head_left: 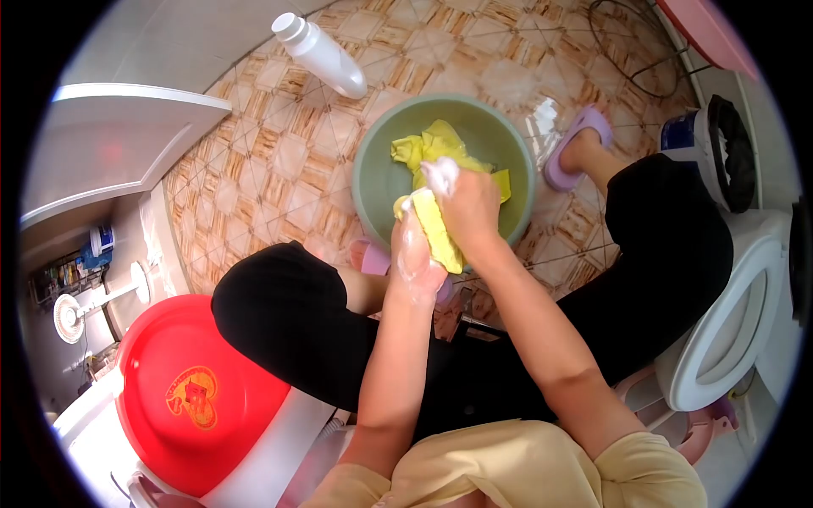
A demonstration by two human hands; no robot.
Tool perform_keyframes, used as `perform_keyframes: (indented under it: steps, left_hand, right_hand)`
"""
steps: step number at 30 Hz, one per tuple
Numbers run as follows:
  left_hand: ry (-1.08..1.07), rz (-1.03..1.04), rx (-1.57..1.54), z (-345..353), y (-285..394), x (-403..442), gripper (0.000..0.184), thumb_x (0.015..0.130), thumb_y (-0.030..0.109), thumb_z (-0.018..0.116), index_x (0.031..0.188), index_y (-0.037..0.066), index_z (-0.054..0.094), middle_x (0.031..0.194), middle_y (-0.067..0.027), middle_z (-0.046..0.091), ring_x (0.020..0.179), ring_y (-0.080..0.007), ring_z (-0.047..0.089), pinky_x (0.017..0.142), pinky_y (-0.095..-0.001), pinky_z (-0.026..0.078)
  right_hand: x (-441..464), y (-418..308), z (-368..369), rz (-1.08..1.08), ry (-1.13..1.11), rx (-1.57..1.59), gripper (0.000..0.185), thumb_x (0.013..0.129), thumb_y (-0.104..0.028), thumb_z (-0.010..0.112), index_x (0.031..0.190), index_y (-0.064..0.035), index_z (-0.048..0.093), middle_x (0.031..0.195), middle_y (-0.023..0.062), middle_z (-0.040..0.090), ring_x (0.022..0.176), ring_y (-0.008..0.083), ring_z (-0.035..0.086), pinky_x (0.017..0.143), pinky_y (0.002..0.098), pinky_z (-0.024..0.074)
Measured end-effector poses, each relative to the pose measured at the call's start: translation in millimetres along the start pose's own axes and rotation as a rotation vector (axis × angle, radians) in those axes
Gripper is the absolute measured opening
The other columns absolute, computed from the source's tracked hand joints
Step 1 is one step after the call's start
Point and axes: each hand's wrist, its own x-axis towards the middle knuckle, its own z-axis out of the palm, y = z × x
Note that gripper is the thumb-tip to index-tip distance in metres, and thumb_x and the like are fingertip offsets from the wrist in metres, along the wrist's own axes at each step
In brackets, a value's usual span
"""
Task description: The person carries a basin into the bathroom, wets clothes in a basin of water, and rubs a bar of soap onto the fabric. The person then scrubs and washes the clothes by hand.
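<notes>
A yellow cloth is bunched between my two hands above a green basin on the tiled floor. My left hand, wet with white suds, is closed on the cloth at its left side. On the other side my right hand grips the same cloth, with white foam by its fingers. More of the yellow cloth spreads inside the basin, beyond my hands. What lies under my right hand is hidden.
A white bottle stands beyond the basin. At the left are a red basin and a white door. A toilet and a bin are at the right. My slippered foot is beside the green basin.
</notes>
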Motion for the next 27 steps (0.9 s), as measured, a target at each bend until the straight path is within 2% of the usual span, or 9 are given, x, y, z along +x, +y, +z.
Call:
perform_keyframes:
  steps: [3,7,10,13,15,21,22,23,27]
  left_hand:
    - [-1.000,-0.209,-0.406,-71.8,-7.3,58.4,0.030,0.097,0.031,0.041,0.109,0.009,0.056,0.099,-0.0045,0.061,0.090,-0.0167,0.059,0.080,-0.0311,0.049]
    - [0.270,-0.066,-0.016,38.7,6.3,-5.3,0.021,0.096,0.030,0.043,0.102,0.012,0.053,0.075,0.0018,0.051,0.068,-0.0117,0.054,0.059,-0.0277,0.045]
    - [-0.375,0.042,-0.043,-31.5,8.1,11.6,0.021,0.095,0.027,0.045,0.103,0.009,0.054,0.084,-0.0008,0.057,0.076,-0.0138,0.058,0.065,-0.0289,0.049]
    - [-0.410,0.159,-0.176,-41.5,-11.5,26.4,0.021,0.094,0.025,0.047,0.102,0.008,0.054,0.088,-0.0020,0.060,0.080,-0.0150,0.060,0.069,-0.0287,0.051]
    - [0.123,-0.001,0.043,13.6,11.5,-2.2,0.019,0.093,0.025,0.049,0.100,0.008,0.054,0.086,-0.0018,0.059,0.079,-0.0144,0.060,0.067,-0.0271,0.050]
    - [-0.543,0.174,-0.119,-53.8,-12.0,34.0,0.025,0.095,0.027,0.044,0.106,0.007,0.054,0.088,-0.0036,0.059,0.083,-0.0161,0.059,0.070,-0.0287,0.051]
    - [0.110,-0.057,0.064,5.1,9.8,3.3,0.025,0.095,0.028,0.044,0.105,0.007,0.054,0.089,-0.0050,0.059,0.084,-0.0164,0.059,0.072,-0.0294,0.051]
    - [0.110,-0.055,0.063,4.2,10.1,2.8,0.025,0.095,0.028,0.044,0.105,0.007,0.054,0.089,-0.0050,0.059,0.084,-0.0164,0.059,0.072,-0.0294,0.051]
    - [-0.462,-0.152,-0.221,-57.0,7.5,27.4,0.029,0.096,0.030,0.043,0.106,0.005,0.055,0.096,-0.0076,0.062,0.086,-0.0185,0.062,0.075,-0.0331,0.052]
  right_hand:
    - [-29.3,-27.6,1.7,-0.339,0.064,0.026,0.025,0.081,-0.024,0.064,0.066,-0.0052,0.060,0.055,0.0112,0.056,0.049,0.0292,0.056,0.047,0.0365,0.0442]
    - [-8.3,-11.0,3.9,-0.116,0.052,0.096,0.019,0.079,-0.021,0.067,0.066,-0.0076,0.061,0.052,0.0098,0.054,0.047,0.0280,0.055,0.046,0.0362,0.0440]
    - [-36.7,-31.9,0.3,-0.328,0.067,0.115,0.021,0.079,-0.024,0.064,0.067,-0.0083,0.059,0.054,0.0103,0.055,0.048,0.0286,0.055,0.045,0.0365,0.0428]
    - [-23.0,-14.2,5.7,-0.527,0.115,0.126,0.024,0.080,-0.027,0.063,0.065,-0.0088,0.058,0.056,0.0108,0.057,0.047,0.0288,0.056,0.043,0.0365,0.0423]
    - [-9.9,1.1,3.9,-0.272,0.100,0.075,0.023,0.078,-0.028,0.064,0.065,-0.0099,0.058,0.055,0.0092,0.056,0.049,0.0264,0.057,0.045,0.0366,0.0432]
    - [-28.7,-9.3,4.0,-0.539,0.012,0.153,0.009,0.077,-0.020,0.064,0.077,-0.0108,0.067,0.062,0.0126,0.059,0.053,0.0306,0.057,0.047,0.0370,0.0439]
    - [-15.7,0.2,1.9,-0.378,0.009,0.087,0.009,0.076,-0.020,0.066,0.075,-0.0111,0.067,0.060,0.0117,0.059,0.052,0.0299,0.057,0.047,0.0369,0.0441]
    - [-10.8,4.6,0.8,-0.215,0.003,0.022,0.009,0.074,-0.020,0.068,0.074,-0.0113,0.067,0.059,0.0107,0.058,0.052,0.0292,0.058,0.047,0.0369,0.0443]
    - [-40.2,-18.1,7.9,-0.601,0.083,0.074,0.021,0.077,-0.026,0.064,0.068,-0.0076,0.062,0.054,0.0121,0.056,0.048,0.0281,0.057,0.043,0.0366,0.0435]
